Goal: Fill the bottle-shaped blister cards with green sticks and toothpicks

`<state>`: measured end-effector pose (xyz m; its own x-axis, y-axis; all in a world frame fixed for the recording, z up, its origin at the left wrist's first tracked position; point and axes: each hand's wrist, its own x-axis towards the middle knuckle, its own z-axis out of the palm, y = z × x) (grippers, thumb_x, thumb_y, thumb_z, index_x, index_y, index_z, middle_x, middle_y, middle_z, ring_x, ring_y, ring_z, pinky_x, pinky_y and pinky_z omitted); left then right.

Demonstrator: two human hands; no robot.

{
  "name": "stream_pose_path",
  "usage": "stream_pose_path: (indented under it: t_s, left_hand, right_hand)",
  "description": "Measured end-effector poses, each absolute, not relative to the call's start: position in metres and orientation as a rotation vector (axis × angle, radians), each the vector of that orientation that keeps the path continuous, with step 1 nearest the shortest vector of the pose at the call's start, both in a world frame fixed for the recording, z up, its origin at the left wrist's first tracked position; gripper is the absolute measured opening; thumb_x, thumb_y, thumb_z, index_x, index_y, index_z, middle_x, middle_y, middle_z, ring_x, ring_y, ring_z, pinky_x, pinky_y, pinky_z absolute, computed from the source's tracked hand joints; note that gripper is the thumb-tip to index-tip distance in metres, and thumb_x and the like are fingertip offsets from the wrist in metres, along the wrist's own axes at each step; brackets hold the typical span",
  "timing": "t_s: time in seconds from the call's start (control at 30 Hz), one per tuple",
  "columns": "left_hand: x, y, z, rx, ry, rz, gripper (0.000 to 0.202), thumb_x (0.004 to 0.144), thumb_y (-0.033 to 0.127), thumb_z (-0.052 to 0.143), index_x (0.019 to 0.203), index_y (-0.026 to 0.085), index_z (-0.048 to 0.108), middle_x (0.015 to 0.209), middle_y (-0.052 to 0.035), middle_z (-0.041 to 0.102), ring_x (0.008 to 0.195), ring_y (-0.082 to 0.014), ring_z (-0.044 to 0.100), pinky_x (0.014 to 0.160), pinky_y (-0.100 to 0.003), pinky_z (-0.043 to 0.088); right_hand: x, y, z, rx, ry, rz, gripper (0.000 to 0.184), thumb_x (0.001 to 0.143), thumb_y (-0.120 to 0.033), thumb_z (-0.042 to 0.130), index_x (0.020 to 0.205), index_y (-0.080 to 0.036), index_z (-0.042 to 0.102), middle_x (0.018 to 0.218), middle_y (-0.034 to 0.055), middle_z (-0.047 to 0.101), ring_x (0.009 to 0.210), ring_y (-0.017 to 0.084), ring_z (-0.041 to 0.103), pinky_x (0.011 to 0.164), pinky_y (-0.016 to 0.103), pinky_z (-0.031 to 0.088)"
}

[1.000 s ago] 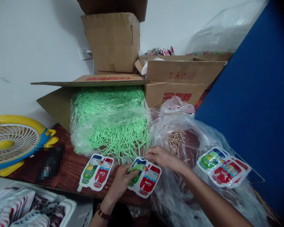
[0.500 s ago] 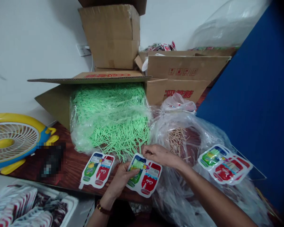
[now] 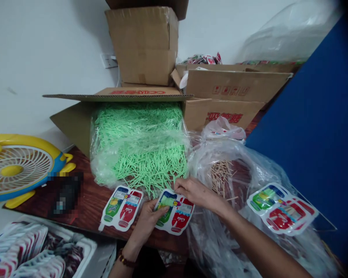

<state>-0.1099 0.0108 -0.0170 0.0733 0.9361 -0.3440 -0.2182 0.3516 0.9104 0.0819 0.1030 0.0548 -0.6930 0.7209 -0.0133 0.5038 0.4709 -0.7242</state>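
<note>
My left hand (image 3: pixel 150 218) grips the lower left of a flat plastic pouch (image 3: pixel 182 220), its thumb lying across the front. The pouch is printed with a green Sprite bottle and a red Cola bottle, and green sticks show through its clear window. My right hand (image 3: pixel 191 191) is closed at the pouch's top edge, fingers pinched together there and covering its upper right corner. A similar pouch (image 3: pixel 122 208) lies on the table left of my left hand. Behind both hands, light green candy sticks (image 3: pixel 150 166) spill from a plastic-lined carton.
Thin brown sticks (image 3: pixel 220 175) lie inside a crumpled clear bag (image 3: pixel 266 166). More printed pouches (image 3: pixel 282 210) rest on it at right. A yellow fan (image 3: pixel 20 170) stands left, above a white bin (image 3: pixel 85 251) of stacked pouches. Cartons (image 3: pixel 142 46) and a blue panel (image 3: pixel 301 127) border the table.
The view has shifted slightly, so most things sit a little farther right. Both hands stay at the same pouch, with the right fingers still at its top edge.
</note>
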Motion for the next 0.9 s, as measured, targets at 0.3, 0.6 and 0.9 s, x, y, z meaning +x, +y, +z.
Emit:
stream_pose_path:
  t_s: [0.3, 0.6, 0.9]
  left_hand:
    - [-0.118, 0.0, -0.03, 0.67, 1.071, 1.022, 0.021, 0.073, 0.027, 0.076, 0.089, 0.014, 0.072, 0.08, -0.0054, 0.077, 0.067, -0.0203, 0.069, 0.066, -0.03, 0.053]
    - [-0.111, -0.001, -0.019, 0.605, 0.965, 1.071, 0.02, 0.076, 0.025, 0.073, 0.092, 0.012, 0.073, 0.079, -0.0078, 0.076, 0.067, -0.0194, 0.068, 0.069, -0.031, 0.053]
    - [-0.096, 0.002, -0.009, 0.694, 0.943, 1.035, 0.024, 0.08, 0.033, 0.068, 0.09, 0.011, 0.074, 0.075, -0.0072, 0.075, 0.062, -0.0172, 0.066, 0.063, -0.027, 0.05]
  right_hand:
    - [0.079, 0.123, 0.05, -1.076, -1.827, 1.149, 0.01, 0.091, -0.028, 0.046, 0.087, -0.02, 0.051, 0.071, -0.0032, 0.056, 0.059, 0.011, 0.055, 0.058, 0.023, 0.04]
    - [0.073, 0.088, 0.039, -0.851, -2.257, 1.107, 0.019, 0.093, -0.025, 0.048, 0.086, -0.02, 0.065, 0.08, 0.0004, 0.063, 0.077, 0.014, 0.058, 0.073, 0.026, 0.043]
    - [0.094, 0.076, 0.049, -0.869, -2.075, 1.199, 0.016, 0.091, -0.024, 0.051, 0.091, -0.021, 0.067, 0.089, 0.0019, 0.065, 0.085, 0.014, 0.059, 0.079, 0.027, 0.045]
